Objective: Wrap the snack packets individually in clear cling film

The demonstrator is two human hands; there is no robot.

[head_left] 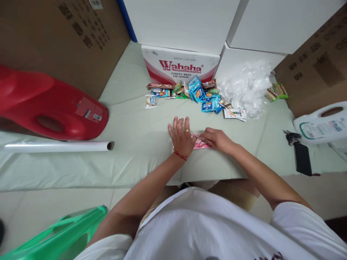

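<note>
A pink packet (pixel 202 143) with white lettering lies on the green cloth in front of me. My right hand (pixel 217 140) pinches its right end, fingertips together on the wrapper. Over the left end rests my left hand (pixel 181 137), its fingers stretched out and spread, the thumb touching the packet. Clear plastic film (pixel 171 145) shows beneath and beside my left palm. Part of the packet is hidden under both hands. Farther back, several small snack packets (pixel 199 94) lie in a loose row, with a white packet (pixel 235 114) at their right end.
Behind the snacks stands a Wahaha water carton (pixel 180 65); crumpled clear plastic bags (pixel 246 90) lie to its right. At left are a red jug (pixel 54 104) and a white roll (pixel 59 146). A white bottle (pixel 322 124), keys and a black phone-like object (pixel 303 158) are at right.
</note>
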